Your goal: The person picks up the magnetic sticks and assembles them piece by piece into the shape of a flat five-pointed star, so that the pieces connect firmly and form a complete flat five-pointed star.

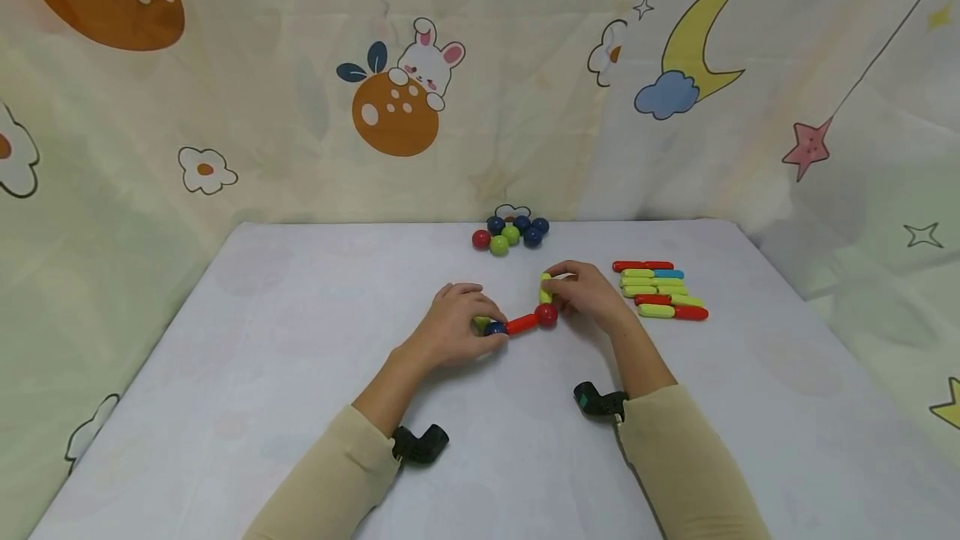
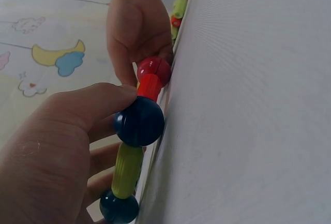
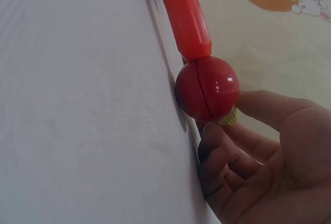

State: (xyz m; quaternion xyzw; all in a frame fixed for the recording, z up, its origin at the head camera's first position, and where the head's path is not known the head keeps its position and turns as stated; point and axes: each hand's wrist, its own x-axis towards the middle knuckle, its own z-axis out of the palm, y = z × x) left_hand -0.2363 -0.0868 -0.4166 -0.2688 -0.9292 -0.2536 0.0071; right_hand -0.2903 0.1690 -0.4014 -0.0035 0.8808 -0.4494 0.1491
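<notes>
A chain of toy rods and balls lies on the white table [image 1: 300,340]: a red ball [image 1: 546,314] [image 3: 207,88], a red rod [image 1: 522,323] [image 3: 185,17], a dark blue ball [image 1: 494,328] [image 2: 138,121], a green rod [image 2: 125,170] and another blue ball [image 2: 119,207]. My left hand [image 1: 457,323] pinches the chain at the dark blue ball. My right hand [image 1: 581,290] holds a yellow-green rod [image 1: 545,287] whose end meets the red ball.
Several loose balls [image 1: 511,232] in red, green and blue sit at the table's far edge. A row of green, red and blue rods [image 1: 658,290] lies to the right of my right hand. A patterned curtain hangs behind.
</notes>
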